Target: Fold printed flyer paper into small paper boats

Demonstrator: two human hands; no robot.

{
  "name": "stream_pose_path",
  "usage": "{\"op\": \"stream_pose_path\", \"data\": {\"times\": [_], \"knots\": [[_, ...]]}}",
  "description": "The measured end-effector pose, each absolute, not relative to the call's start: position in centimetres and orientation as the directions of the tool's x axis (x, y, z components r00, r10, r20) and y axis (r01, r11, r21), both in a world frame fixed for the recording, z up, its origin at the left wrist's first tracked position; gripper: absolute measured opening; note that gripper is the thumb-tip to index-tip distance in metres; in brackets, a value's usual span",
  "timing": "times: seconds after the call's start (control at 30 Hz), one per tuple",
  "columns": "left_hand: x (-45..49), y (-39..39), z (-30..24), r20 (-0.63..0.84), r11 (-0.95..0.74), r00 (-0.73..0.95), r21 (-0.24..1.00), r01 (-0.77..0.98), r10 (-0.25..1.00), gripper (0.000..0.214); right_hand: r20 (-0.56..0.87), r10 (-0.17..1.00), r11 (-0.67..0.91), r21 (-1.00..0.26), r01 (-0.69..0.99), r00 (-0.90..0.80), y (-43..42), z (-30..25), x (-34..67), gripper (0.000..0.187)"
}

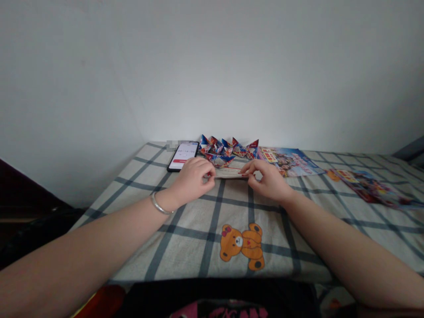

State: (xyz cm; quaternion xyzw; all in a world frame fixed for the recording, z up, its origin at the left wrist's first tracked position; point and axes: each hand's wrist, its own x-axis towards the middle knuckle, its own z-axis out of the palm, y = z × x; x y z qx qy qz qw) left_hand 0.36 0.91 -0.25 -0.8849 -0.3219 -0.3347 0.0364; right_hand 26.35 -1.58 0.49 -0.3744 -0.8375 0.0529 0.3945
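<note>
A flat sheet of paper point(228, 172), pale on the side facing me, spans the gap between my two hands low over the table. My left hand point(195, 176), with a silver bangle on its wrist, is closed in a pinch at the sheet's left end. At the right end, my right hand point(267, 180) pinches the paper between thumb and fingers. Just behind the sheet lies a folded paper boat point(220, 160) in red and blue print. More folded paper pieces point(245, 148) with pointed tips stand behind it, near the wall.
A phone point(183, 154) showing a running timer lies left of the folded pieces. Printed leaflets point(294, 162) lie to the right, with another stack of leaflets point(377, 187) farther right. A checked cloth point(185, 251) with a teddy bear print covers the table. A white wall point(232, 66) rises behind.
</note>
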Motion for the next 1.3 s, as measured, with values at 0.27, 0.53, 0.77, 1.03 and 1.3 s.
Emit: {"op": "stream_pose_path", "data": {"times": [0.27, 0.53, 0.77, 1.03, 1.3], "knots": [[0.3, 1.1, 0.0, 0.641, -0.777, 0.512, 0.223, 0.588, 0.572, 0.008, 0.610, 0.709, 0.674, -0.443, 0.591, -0.352, -1.0, 0.3, 27.1, 0.016], [0.2, 1.2, -0.2, 0.627, -0.774, 0.503, 0.279, 0.568, 0.595, 0.007, 0.626, 0.724, 0.652, -0.486, 0.582, -0.289, -0.5, 0.5, 27.9, 0.014], [-0.1, 1.0, -0.1, 0.623, -0.803, 0.542, 0.261, 0.536, 0.564, 0.013, 0.542, 0.743, 0.663, -0.518, 0.541, -0.392, -0.6, 0.7, 28.3, 0.012], [0.6, 0.2, -0.6, 0.399, -0.905, 0.834, -0.026, 0.425, 0.380, 0.016, 0.375, 0.761, 0.648, -0.487, 0.586, -0.530, -1.1, -0.3, 27.1, 0.011], [0.7, 0.4, -1.2, 0.389, -0.859, 0.784, 0.037, 0.510, 0.483, 0.019, 0.323, 0.701, 0.712, -0.364, 0.601, -0.635, -1.3, 0.2, 26.9, 0.017]]}}
